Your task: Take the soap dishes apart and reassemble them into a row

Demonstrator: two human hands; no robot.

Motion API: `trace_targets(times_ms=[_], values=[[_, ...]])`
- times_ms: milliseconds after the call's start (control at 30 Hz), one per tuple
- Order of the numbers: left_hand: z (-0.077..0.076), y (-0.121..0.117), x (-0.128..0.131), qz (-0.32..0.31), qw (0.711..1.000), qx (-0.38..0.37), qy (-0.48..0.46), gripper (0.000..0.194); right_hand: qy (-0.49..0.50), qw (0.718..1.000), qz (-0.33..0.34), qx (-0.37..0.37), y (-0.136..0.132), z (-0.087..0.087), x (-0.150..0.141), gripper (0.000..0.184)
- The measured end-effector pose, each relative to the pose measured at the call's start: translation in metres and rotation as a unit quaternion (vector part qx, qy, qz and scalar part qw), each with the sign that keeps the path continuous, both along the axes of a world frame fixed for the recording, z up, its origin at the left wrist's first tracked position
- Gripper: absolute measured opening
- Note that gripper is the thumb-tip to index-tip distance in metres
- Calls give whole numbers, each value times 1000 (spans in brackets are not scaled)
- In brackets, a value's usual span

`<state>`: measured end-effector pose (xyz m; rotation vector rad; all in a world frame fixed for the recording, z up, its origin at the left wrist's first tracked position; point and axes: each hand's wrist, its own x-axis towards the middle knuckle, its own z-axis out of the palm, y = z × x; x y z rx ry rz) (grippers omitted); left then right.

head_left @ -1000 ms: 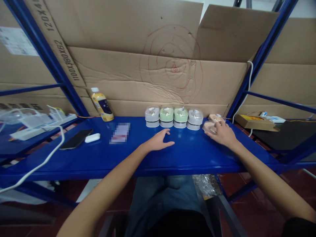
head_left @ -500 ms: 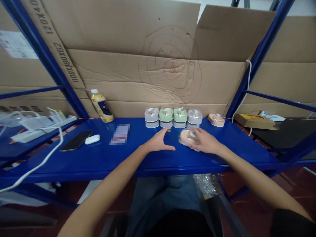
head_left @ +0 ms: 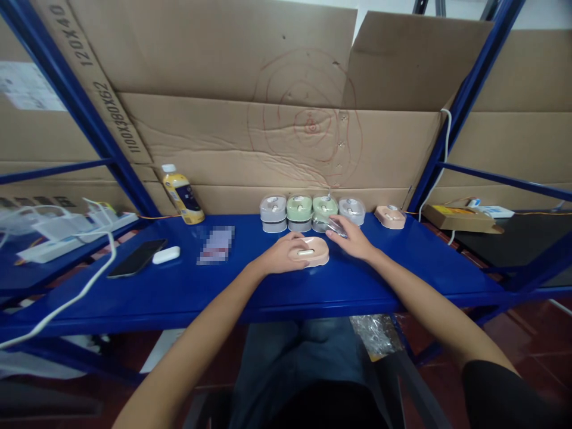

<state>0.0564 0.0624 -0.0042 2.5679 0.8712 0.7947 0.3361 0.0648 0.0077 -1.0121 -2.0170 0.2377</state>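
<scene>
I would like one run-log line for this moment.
left hand: grips peach box | right hand: holds clear plastic piece | behind: green boxes, grey boxes

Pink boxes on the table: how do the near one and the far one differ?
The left hand grips the near box; no hand touches the far box. The near box sits forward, the far box back and right. Both are pink with rounded corners.
</scene>
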Motion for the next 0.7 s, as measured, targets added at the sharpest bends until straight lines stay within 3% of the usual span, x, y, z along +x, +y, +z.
trace_targets(times_ms=[200, 300, 433, 567, 700], values=[[-2, 0, -1, -15, 1000, 6, 23, 53, 28, 999, -25, -8, 3, -9, 3, 58], [-2, 3, -2, -9, 1000, 3, 15, 43, 45, 998, -35, -16, 3, -7, 6, 58], [2, 6, -4, 40, 997, 21, -58, 44, 65, 997, -40, -8, 4, -1, 12, 57], [5, 7, -7, 124, 977, 52, -168, 49, 72, 996, -48, -3, 4, 4, 16, 57], [5, 2, -5, 93, 988, 76, -97, 42, 69, 997, -47, -2, 3, 4, 16, 56]])
